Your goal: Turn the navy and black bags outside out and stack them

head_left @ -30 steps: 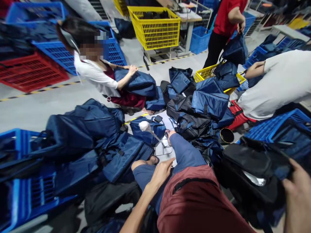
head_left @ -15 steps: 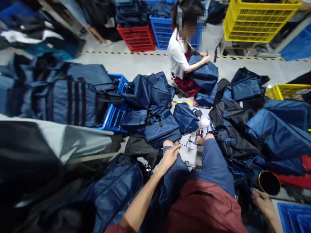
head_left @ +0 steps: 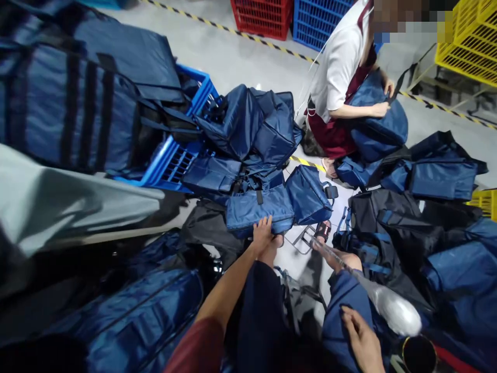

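My left hand reaches forward with its fingers spread on the near edge of a blue bag lying on the floor. Beside that bag, to the right, is another boxy blue bag. My right hand is over my right thigh, its fingers apart and nothing in them. A clear and white plastic bundle with a long thin tail lies across my right leg, apart from the right hand. A thin metal frame rests on the floor between my feet.
A person in a white top sits ahead, handling a blue bag. Bags pile up left and right. A blue crate stands at the left; red and yellow crates stand farther back. A round black object is lower right.
My left hand has moved from my knee forward to the blue bag. My right hand has come inward over my thigh. The plastic bundle has shifted from the floor ahead to the right. The view has tilted down.
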{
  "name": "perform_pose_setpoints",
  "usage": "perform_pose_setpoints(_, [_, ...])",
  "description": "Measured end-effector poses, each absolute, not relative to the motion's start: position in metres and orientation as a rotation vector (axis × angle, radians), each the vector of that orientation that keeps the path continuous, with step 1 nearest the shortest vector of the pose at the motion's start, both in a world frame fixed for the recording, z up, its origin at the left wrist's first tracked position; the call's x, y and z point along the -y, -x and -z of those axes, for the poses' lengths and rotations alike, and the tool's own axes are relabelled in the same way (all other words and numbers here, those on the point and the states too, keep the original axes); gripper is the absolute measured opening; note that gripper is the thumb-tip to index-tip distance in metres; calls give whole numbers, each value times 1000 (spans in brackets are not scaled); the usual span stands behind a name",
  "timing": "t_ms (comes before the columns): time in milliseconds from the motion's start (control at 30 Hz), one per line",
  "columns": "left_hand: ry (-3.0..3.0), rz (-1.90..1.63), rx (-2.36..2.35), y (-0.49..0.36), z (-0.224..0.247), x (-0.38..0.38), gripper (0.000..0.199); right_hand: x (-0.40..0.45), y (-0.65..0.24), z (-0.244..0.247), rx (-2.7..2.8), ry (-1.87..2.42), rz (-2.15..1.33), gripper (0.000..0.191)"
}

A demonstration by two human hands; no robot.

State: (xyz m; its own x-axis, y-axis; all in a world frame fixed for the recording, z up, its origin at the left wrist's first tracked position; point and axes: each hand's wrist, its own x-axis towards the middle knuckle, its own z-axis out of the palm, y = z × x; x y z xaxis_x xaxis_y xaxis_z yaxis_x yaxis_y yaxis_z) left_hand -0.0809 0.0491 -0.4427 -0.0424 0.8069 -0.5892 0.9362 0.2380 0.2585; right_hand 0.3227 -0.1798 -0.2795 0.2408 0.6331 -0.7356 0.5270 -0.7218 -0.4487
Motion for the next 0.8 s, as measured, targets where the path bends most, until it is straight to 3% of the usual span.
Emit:
perform_pose_setpoints(167, [-1621,405,-1891,106,507,-84,98,182,-313,294,927,2518,-1417,73])
perform_pose_setpoints(300, [-1598,487,-1850,126,519,-97,68,176,-297,300,801,2507,-1336,76])
perform_pose_setpoints(400, [-1611,490,-1786,137,500,-104,52,170,-300,300,814,2510,-1374,76])
perform_pose_setpoints(567, [-1695,427,-1825,168,412,-102,45,165,-318,293,1035,2492,-1540,77])
perform_pose_setpoints(700, [-1816,319,-1899,199,304,-79,46,163,-308,292,1323,2256,-1535,75])
perform_pose_setpoints(800, [-1967,14,-1951,215,218,-50,50,155,-291,295,1521,2074,-1494,74])
